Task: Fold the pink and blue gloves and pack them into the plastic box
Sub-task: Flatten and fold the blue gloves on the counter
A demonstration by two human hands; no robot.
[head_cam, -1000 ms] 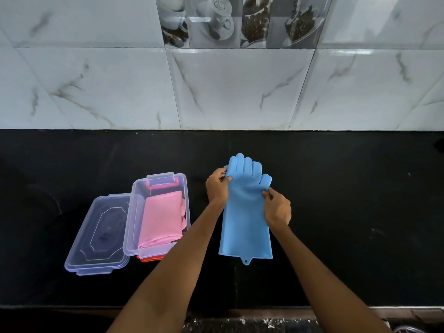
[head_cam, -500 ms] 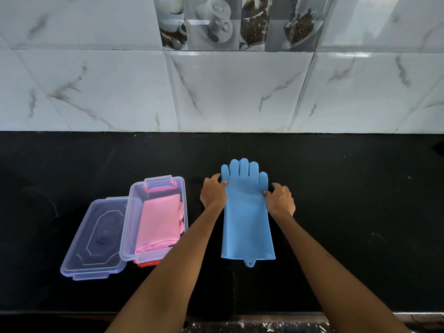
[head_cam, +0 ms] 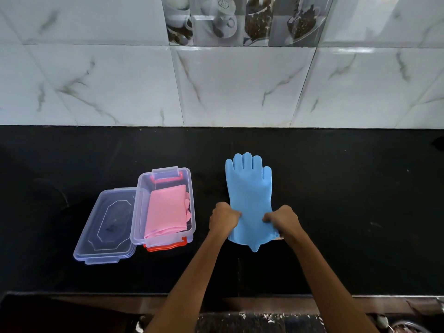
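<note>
A blue glove (head_cam: 249,188) lies flat on the black counter, fingers pointing toward the wall. My left hand (head_cam: 223,218) grips its left edge near the cuff. My right hand (head_cam: 282,219) pinches the right edge at the same height, and the cuff end bunches slightly between them. To the left stands the clear plastic box (head_cam: 191,200) with red latches. A folded pink glove (head_cam: 165,212) lies inside it.
The box's clear lid (head_cam: 108,227) lies upside down on the counter, touching the box's left side. A marble-tiled wall (head_cam: 216,87) rises behind the black counter (head_cam: 348,188). The counter's front edge runs just below my forearms.
Both hands slid from the finger end of the blue glove down toward its cuff and now grip the edges there. The glove lies flatter and straighter.
</note>
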